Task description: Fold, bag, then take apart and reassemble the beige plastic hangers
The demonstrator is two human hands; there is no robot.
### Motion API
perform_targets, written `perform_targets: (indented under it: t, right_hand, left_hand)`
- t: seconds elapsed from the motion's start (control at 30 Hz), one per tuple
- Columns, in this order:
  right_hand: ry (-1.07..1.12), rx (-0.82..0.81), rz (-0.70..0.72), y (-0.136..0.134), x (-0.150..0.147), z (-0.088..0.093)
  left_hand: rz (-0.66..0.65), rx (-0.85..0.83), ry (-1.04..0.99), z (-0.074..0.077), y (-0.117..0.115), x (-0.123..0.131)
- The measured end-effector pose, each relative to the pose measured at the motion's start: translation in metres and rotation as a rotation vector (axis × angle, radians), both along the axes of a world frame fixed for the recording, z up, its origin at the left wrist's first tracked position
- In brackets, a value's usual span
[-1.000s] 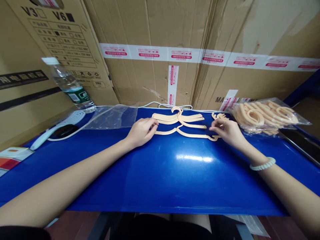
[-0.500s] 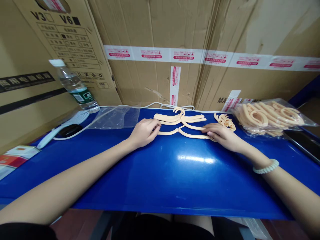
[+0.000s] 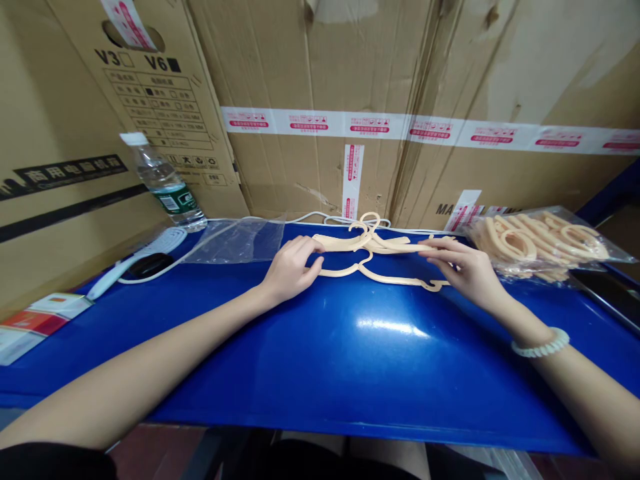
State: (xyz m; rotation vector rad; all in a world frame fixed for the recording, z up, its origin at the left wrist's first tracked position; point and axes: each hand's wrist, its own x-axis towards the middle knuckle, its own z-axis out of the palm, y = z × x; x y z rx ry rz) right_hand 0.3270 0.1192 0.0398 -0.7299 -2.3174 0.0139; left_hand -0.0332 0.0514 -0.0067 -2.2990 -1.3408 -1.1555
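Observation:
Both hands hold a cream-coloured hanger (image 3: 400, 248) by its two ends, its hook standing up in the middle. My left hand (image 3: 294, 270) is closed round the left end, with thumb and fingers pinching. My right hand (image 3: 466, 270) pinches the right end between thumb and fingertips, a little above the table. Closer to me, a second cream hanger (image 3: 390, 276) lies flat, its left end partly hidden by my left hand. More hanger pieces (image 3: 336, 243) lie behind the held one, overlapped by it.
A clear plastic bag of hangers (image 3: 540, 237) lies at the right beside a dark flat device (image 3: 607, 293). At left are a water bottle (image 3: 173, 193), a pale brush (image 3: 135, 257), a black object (image 3: 150, 265) and an empty plastic bag (image 3: 235, 241). Cardboard boxes (image 3: 310, 173) wall the blue table's (image 3: 320, 373) back.
The held hanger has been raised from the table and tilted, its hook now higher. My right hand has moved slightly right and up. The camera view has shifted a little.

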Motion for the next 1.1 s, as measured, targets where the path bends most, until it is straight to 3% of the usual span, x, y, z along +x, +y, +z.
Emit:
perform_targets:
  t: [0.27,0.37,0.5,0.63,0.73,0.87,0.97,1.1]
  right_hand:
    - [0.165,0.106,0.006,-0.022,-0.006,0.011]
    - [0.180,0.140,0.011,-0.027,-0.010,0.010]
    - [0.129,0.134,0.038,-0.030,-0.014,0.008]
    - [0.175,0.087,0.064,-0.031,-0.014,0.008]
    - [0.289,0.008,-0.016,-0.027,-0.008,0.011]
    - [0.440,-0.015,-0.260,-0.006,0.013,0.014]
    - [0.123,0.003,-0.365,0.018,0.034,0.011]
    - [-0.350,0.062,-0.361,0.040,0.050,-0.003]
  left_hand:
    - [-0.027,0.008,-0.120,0.001,-0.001,0.005]
    - [-0.078,-0.069,-0.193,0.001,-0.002,0.008]
    - [-0.177,-0.207,-0.228,0.003,-0.006,0.011]
    - [-0.138,-0.184,-0.227,0.003,-0.009,0.013]
    - [-0.130,-0.163,-0.212,0.002,-0.009,0.013]
    - [-0.169,-0.169,-0.143,-0.003,-0.008,0.015]
    - [-0.169,-0.173,-0.128,-0.005,-0.008,0.015]
    - [-0.148,-0.183,-0.125,-0.007,-0.007,0.016]
